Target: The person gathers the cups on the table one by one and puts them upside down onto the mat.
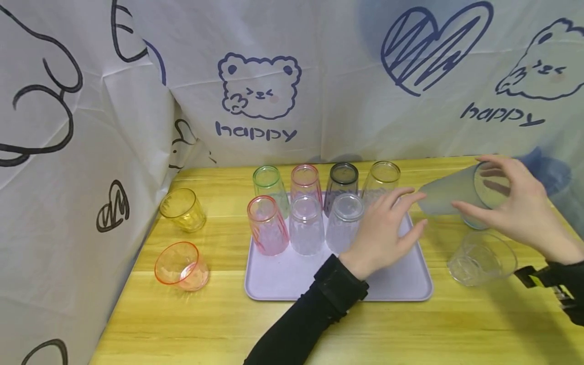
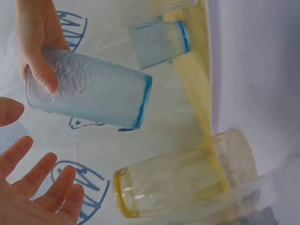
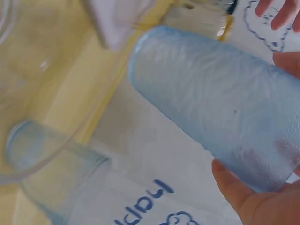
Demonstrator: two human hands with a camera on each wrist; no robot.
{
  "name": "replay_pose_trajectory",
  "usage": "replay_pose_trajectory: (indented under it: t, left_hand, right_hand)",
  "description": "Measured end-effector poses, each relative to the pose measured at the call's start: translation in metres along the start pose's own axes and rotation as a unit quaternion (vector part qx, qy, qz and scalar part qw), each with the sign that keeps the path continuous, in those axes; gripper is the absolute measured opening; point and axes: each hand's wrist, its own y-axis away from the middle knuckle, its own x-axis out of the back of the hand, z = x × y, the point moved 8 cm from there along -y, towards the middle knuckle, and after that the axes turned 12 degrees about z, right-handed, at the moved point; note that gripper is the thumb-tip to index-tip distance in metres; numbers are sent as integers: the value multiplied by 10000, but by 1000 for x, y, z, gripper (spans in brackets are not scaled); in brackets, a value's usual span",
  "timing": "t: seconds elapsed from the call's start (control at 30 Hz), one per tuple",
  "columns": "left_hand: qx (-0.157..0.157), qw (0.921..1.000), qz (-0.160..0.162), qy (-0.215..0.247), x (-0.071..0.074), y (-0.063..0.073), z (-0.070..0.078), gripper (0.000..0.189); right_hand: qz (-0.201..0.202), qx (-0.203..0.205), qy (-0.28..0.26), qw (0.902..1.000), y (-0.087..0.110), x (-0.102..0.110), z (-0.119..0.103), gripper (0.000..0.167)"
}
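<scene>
My right hand (image 1: 524, 203) grips a frosted light blue glass (image 1: 449, 195) by its right end, thumb below and fingers above. The glass is tilted almost sideways, off the table; in the left wrist view its far end has a bright blue ring (image 2: 144, 102). Beside its left end, my left hand (image 1: 383, 233) reaches over the right part of the lilac tray (image 1: 388, 284), fingers spread and holding nothing. In the left wrist view a gap shows between the left fingers (image 2: 42, 171) and the glass. A yellowish glass (image 1: 380, 180) stands behind the left hand.
Upside-down glasses stand in two rows on the tray, among them a red one (image 1: 268, 225) and a dark one (image 1: 342, 190). At the left are a yellow glass (image 1: 183, 210) and an orange-rimmed glass (image 1: 182, 267). A clear glass (image 1: 479, 261) and another blue glass (image 2: 159, 44) stand right.
</scene>
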Motion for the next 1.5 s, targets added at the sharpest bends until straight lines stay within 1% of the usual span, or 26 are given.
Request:
replay_pose_trajectory:
  t: [0.07,0.13,0.2,0.3,0.33,0.4,0.5,0.53,0.57,0.63,0.73,0.8,0.87,0.93,1.03,1.1,1.13,1.17,1.2,1.27,1.3,1.33,1.37,1.4,1.43,1.5]
  left_hand:
    - [78,9993,167,316,10,1,-3,47]
    - [164,9966,374,721,21,1,-5,47]
    - [212,9914,635,1126,33,2,-9,46]
    - [272,9822,989,1576,49,3,-15,45]
    - [262,9798,1117,1640,55,3,-17,45]
    - [258,9750,1329,1759,64,4,-21,44]
    - [264,9686,1639,1849,79,6,-28,44]
    - [284,9661,1750,1879,84,7,-32,44]
    - [325,9631,1842,1932,89,8,-35,44]
    - [425,9575,2035,2001,97,10,-44,44]
    - [666,9486,2226,2150,105,15,-56,44]
    - [836,9433,2309,2233,108,19,-63,45]
    - [977,9387,2408,2264,112,22,-69,46]
    - [1086,9328,2505,2353,115,25,-74,48]
    - [1200,9202,2722,2543,123,28,-80,49]
    - [1301,9084,2836,2783,127,31,-85,50]
    - [1355,9031,2878,2885,128,32,-88,50]
    - [1410,8987,2902,2972,129,33,-90,50]
    - [1466,8938,2894,3095,130,34,-92,51]
    - [1544,8887,2826,3264,130,35,-96,51]
    - [1571,8873,2777,3331,129,34,-97,52]
    - [1590,8867,2723,3383,129,34,-98,53]
    - [1618,8857,2674,3432,129,34,-99,54]
    - [1657,8847,2622,3481,128,34,-100,55]
    - [1694,8837,2578,3520,128,34,-101,57]
    - [1787,8802,2489,3624,127,34,-103,61]
  right_hand:
    - [296,43,-61,9995,-1,5,-9,101]
    - [526,14,-290,9982,-2,9,-17,103]
    - [705,-32,-545,9960,-3,11,-20,102]
    - [846,-140,-883,9924,-2,8,-16,96]
    - [896,-112,-949,9914,-1,7,-12,93]
    - [967,-238,-1170,9881,0,6,-16,89]
    - [1156,-327,-1726,9776,-1,5,-36,85]
    - [1224,-371,-2009,9712,-1,4,-46,84]
    - [1291,-444,-2369,9619,-1,2,-56,84]
    - [1410,-368,-3015,9422,-1,-7,-68,82]
    - [1516,-318,-3951,9055,3,-24,-79,78]
    - [1508,-345,-4301,8894,6,-37,-84,77]
    - [1471,-437,-4567,8763,11,-48,-89,76]
    - [1462,-624,-4779,8639,14,-59,-92,75]
    - [1562,-990,-5180,8352,18,-73,-94,72]
    - [1624,-1199,-5526,8086,19,-81,-96,69]
    - [1648,-1278,-5725,7929,19,-84,-97,67]
    - [1649,-1367,-5929,7762,20,-88,-98,65]
    - [1644,-1451,-6164,7563,20,-91,-100,62]
    - [1591,-1617,-6592,7169,22,-98,-103,58]
    - [1547,-1687,-6750,7015,23,-101,-104,57]
    - [1494,-1750,-6861,6902,24,-104,-106,55]
    - [1439,-1795,-6949,6813,24,-107,-107,54]
    - [1380,-1834,-7006,6756,25,-110,-109,54]
    - [1317,-1866,-7038,6727,25,-113,-111,53]
    - [1174,-1923,-7063,6711,26,-118,-113,52]
